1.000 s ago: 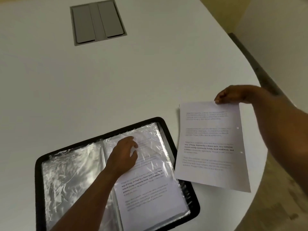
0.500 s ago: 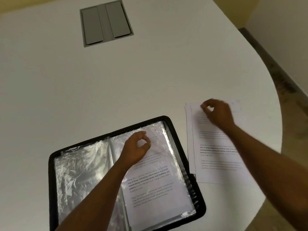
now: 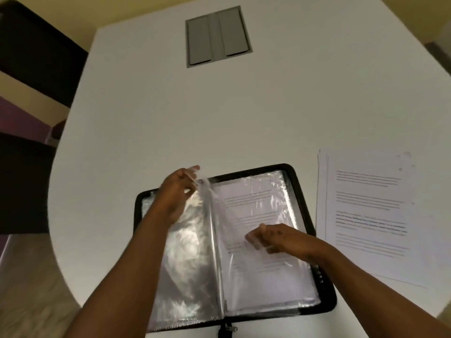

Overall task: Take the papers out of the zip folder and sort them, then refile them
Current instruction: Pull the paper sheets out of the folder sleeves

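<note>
A black zip folder (image 3: 300,191) lies open on a white table (image 3: 244,113), near the table's front edge, its two halves lined with clear plastic sleeves. The left hand (image 3: 174,193) is raised over the far corner of the left half, beside the central fold; its fingers (image 3: 192,170) pinch the top edge of a clear sleeve (image 3: 207,191), which stands lifted along the spine. The right hand (image 3: 275,237) rests over the middle of the right half, its fingers loosely curled with the tips on or just above the plastic; motion blur prevents telling whether they grasp anything. Beneath that plastic a printed sheet (image 3: 253,206) remains filed in the right half, text lines visible through the film. The left half (image 3: 185,264) shows only crinkled, reflective plastic. A stack of loose printed papers (image 3: 366,215) lies flat on the table just to the right of the folder, apart from it, the edges of the sheets slightly fanned. A grey rectangular hatch (image 3: 218,36) is set flush in the tabletop at the far side. The zipper pull (image 3: 228,328) lies at the folder's near edge.
</note>
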### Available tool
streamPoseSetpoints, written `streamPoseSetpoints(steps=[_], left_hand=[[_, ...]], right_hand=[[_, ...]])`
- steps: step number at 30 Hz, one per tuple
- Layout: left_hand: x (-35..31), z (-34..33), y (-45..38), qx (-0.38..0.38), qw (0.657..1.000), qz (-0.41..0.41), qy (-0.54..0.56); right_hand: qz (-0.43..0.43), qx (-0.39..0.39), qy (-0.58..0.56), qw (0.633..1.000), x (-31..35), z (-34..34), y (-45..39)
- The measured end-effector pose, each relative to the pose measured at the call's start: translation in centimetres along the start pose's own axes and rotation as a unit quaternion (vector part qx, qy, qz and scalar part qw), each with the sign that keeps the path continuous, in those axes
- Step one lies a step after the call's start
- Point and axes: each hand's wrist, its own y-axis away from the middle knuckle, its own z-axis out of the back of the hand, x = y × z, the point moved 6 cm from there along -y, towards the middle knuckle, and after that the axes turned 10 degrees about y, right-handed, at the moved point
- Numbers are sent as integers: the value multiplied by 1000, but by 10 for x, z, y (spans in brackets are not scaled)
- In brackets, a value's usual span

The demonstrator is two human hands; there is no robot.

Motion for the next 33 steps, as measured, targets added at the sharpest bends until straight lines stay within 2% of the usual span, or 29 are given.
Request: streamPoseSetpoints(steps=[2,3,5,8,10,13,15,18,21,23,25,26,28,29,31,33], left_hand=[[-7,43,-9,-45,999,12,8],[-10,63,-12,-69,997,18,7],[-14,99,-16,-114,993,33,6],[-22,139,-20,-168,983,58,-45],[-30,161,-22,-224,967,53,-104],[-41,179,-21,-301,934,-35,-189],[-46,162,-11,-306,897,-135,-291],[-28,102,15,-192,857,-276,-391],[22,45,32,-14,837,-275,-473],[63,19,38,79,799,-226,-551],[105,15,36,138,758,-159,-617],[120,20,33,152,755,-125,-626],[136,34,25,158,767,-100,-614],[139,39,24,161,762,-109,-618],[144,46,24,178,720,-144,-656],[147,49,25,183,685,-159,-687]], right_hand=[[-15,-15,-23,1000,-2,-12,-12],[-17,-39,16,999,-4,-18,-19],[10,-85,173,981,-6,-31,-34],[82,-90,363,924,2,-59,-51],[112,-67,479,868,7,-79,-65],[109,-49,572,811,12,-100,-87],[106,-43,608,786,12,-111,-97],[121,-42,656,744,7,-126,-107],[116,-40,669,733,2,-135,-112],[129,-33,647,751,6,-139,-111],[159,-33,579,799,16,-136,-103],[172,-46,533,827,22,-130,-98],[182,-111,467,858,25,-110,-86],[184,-163,450,859,23,-95,-81],[168,-275,448,834,10,-57,-73],[80,-345,450,820,-7,-13,-67]])
